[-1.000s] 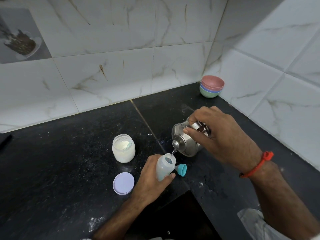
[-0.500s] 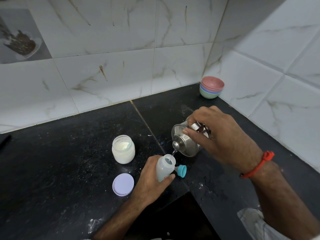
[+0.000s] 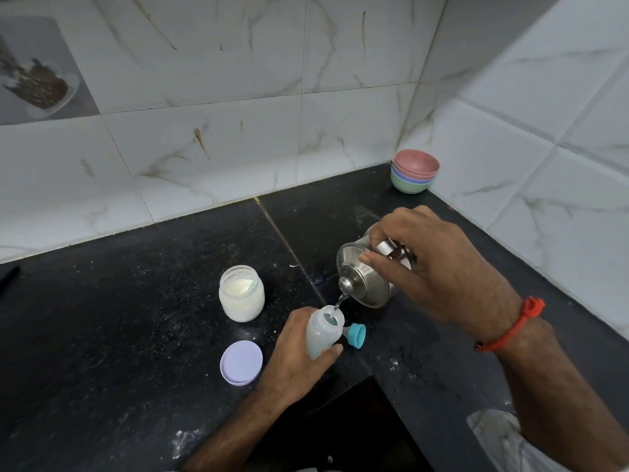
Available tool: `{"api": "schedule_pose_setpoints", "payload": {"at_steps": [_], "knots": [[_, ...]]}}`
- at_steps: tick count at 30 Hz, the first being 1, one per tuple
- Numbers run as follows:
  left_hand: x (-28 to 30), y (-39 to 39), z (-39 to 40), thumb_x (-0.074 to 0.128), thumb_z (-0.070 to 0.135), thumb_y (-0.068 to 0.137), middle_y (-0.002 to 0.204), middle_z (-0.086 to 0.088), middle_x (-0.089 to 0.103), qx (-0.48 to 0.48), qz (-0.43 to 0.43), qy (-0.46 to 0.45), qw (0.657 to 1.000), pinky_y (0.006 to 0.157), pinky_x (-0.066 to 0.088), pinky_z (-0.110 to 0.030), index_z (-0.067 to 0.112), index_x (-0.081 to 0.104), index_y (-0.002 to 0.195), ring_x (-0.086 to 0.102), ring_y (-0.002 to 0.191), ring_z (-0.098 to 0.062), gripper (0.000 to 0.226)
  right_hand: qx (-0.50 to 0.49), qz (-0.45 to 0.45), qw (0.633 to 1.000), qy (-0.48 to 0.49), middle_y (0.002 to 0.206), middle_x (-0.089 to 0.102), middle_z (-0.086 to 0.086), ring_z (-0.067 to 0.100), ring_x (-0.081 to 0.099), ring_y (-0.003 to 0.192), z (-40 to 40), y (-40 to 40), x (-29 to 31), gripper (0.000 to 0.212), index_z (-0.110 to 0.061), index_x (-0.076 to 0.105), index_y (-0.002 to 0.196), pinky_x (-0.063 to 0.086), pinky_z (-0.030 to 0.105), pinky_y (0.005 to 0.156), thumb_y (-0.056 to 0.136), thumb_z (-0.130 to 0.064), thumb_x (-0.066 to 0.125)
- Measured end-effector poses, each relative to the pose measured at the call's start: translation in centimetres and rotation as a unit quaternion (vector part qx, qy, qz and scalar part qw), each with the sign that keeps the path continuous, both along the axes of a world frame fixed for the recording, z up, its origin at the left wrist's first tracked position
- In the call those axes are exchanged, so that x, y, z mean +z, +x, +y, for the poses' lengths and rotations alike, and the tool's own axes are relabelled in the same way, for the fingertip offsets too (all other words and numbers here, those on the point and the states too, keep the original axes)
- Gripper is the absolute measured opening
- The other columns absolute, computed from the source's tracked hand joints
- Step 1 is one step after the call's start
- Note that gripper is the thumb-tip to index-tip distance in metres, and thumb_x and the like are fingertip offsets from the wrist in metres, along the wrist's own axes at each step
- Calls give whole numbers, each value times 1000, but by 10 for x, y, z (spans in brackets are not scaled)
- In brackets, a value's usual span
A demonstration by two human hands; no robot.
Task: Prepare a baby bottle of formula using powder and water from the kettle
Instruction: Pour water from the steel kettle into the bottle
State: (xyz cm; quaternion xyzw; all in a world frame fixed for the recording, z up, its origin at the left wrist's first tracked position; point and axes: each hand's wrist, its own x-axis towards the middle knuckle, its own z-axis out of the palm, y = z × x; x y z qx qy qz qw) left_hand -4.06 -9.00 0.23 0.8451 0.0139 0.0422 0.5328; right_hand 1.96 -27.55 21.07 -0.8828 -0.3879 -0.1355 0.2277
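My left hand (image 3: 292, 356) grips a small translucent baby bottle (image 3: 322, 330), upright on the black counter with its mouth open. My right hand (image 3: 439, 270) holds a steel kettle (image 3: 362, 284) by its handle, tilted toward the bottle. A thin stream of water runs from the spout into the bottle's mouth. The bottle's teal cap with teat (image 3: 355, 335) lies on its side just right of the bottle. An open glass jar of white powder (image 3: 241, 294) stands to the left. Its lilac lid (image 3: 241, 362) lies flat in front of it.
A stack of pink, blue and green bowls (image 3: 414, 175) sits in the back right corner against the tiled walls. White powder specks are scattered on the black counter (image 3: 119, 318). The counter's front edge has a notch near my left forearm.
Almost nothing has moved. The kettle stays tilted and water keeps running into the bottle, both hands holding their positions.
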Motion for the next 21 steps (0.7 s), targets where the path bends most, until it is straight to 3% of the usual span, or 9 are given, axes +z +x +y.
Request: {"api": "schedule_pose_setpoints", "payload": {"at_steps": [10, 14, 17, 21], "knots": [[10, -2, -1, 86, 32, 82, 126, 19, 55, 4, -30, -15, 999, 90, 47, -10, 54, 46, 116, 54, 117, 4, 57, -10, 28, 999, 38, 87, 64, -5, 17, 53, 81, -4, 5, -14, 19, -30, 54, 87, 46, 29, 70, 92, -48, 54], [16, -3, 2, 88, 30, 82, 125, 18, 57, 12, -45, -21, 999, 90, 50, -13, 51, 48, 116, 56, 116, 2, 57, -29, 84, 992, 93, 80, 60, -10, 13, 55, 74, -11, 6, -26, 20, -22, 61, 86, 45, 27, 70, 93, -40, 64], [18, -3, 3, 88, 29, 82, 125, 16, 58, 16, -51, -25, 998, 90, 48, -11, 46, 50, 121, 57, 116, 0, 57, -50, 166, 968, 179, 73, 58, -8, 8, 53, 66, -19, 7, -40, 15, -19, 62, 84, 44, 23, 65, 92, -28, 72], [18, -4, 4, 89, 30, 81, 124, 16, 59, 25, -45, -28, 998, 90, 47, -10, 45, 50, 121, 58, 116, -2, 57, -71, 251, 917, 301, 72, 56, 4, 14, 50, 68, -27, 12, -67, 19, -9, 60, 81, 44, 31, 64, 93, -17, 72]]}}
